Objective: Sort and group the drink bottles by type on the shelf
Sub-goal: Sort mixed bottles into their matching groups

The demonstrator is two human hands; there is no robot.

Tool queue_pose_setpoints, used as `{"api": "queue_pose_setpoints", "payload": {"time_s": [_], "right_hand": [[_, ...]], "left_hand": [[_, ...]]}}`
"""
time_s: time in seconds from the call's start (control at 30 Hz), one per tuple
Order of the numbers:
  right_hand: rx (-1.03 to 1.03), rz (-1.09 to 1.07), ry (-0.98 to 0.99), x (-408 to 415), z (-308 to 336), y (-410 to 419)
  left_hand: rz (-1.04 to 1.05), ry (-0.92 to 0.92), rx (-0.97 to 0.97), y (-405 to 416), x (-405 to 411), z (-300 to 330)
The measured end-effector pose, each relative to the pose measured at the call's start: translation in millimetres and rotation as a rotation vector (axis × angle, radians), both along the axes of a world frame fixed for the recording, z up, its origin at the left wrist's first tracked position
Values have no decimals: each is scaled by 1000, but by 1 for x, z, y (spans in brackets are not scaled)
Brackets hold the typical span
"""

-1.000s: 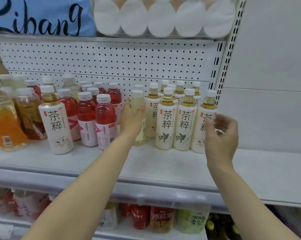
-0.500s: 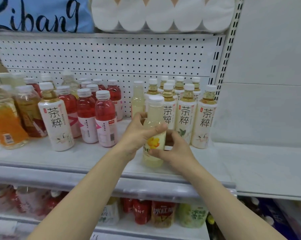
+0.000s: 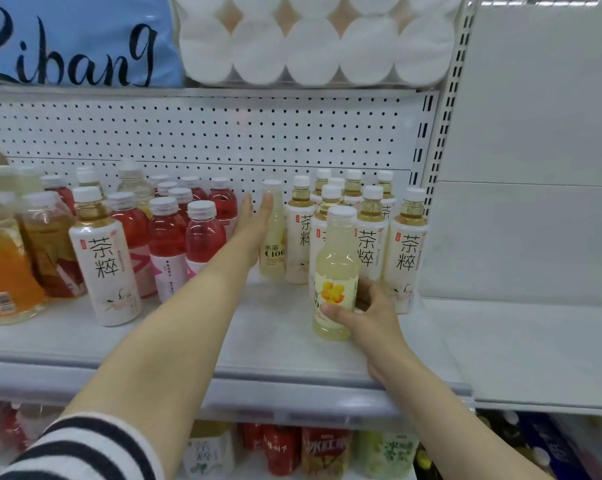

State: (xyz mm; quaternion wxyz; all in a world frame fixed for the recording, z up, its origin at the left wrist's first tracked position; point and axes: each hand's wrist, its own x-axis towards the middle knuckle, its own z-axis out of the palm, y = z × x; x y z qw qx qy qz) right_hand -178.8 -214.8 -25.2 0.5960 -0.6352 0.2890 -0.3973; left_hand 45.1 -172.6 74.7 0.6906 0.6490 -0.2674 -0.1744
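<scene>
The right hand [image 3: 368, 313] grips the lemon bottle [image 3: 336, 271] low on its label, upright before the tea bottles [image 3: 372, 237]; the left hand [image 3: 254, 220] reaches spread.

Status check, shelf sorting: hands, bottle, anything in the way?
Right hand grips front lemon bottle. Left hand open, reaching toward rear lemon bottle. White-label tea bottles crowd close behind.

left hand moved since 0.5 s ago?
Yes. The left hand let go of the pale bottle and went back toward the pegboard, beside the rear pale bottle.
</scene>
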Motion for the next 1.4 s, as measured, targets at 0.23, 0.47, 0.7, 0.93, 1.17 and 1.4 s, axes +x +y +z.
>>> {"api": "queue_pose_setpoints", "payload": {"time_s": [0.23, 0.47, 0.7, 0.93, 1.17, 1.4], "right_hand": [[-23, -6, -13, 0, 1, 5], [-24, 1, -12, 0, -1, 2], [-25, 12, -21, 0, -3, -2], [-40, 22, -37, 0, -4, 0], [-32, 59, -39, -7, 4, 5], [36, 205, -222, -8, 40, 71]], "left_hand": [[62, -99, 115, -30, 45, -14], [66, -195, 50, 10, -13, -4], [-170, -251, 20, 75, -60, -14], [-217, -113, 157, 99, -77, -63], [-161, -1, 57, 105, -93, -69], [-232, 72, -85, 174, -82, -49]]}}
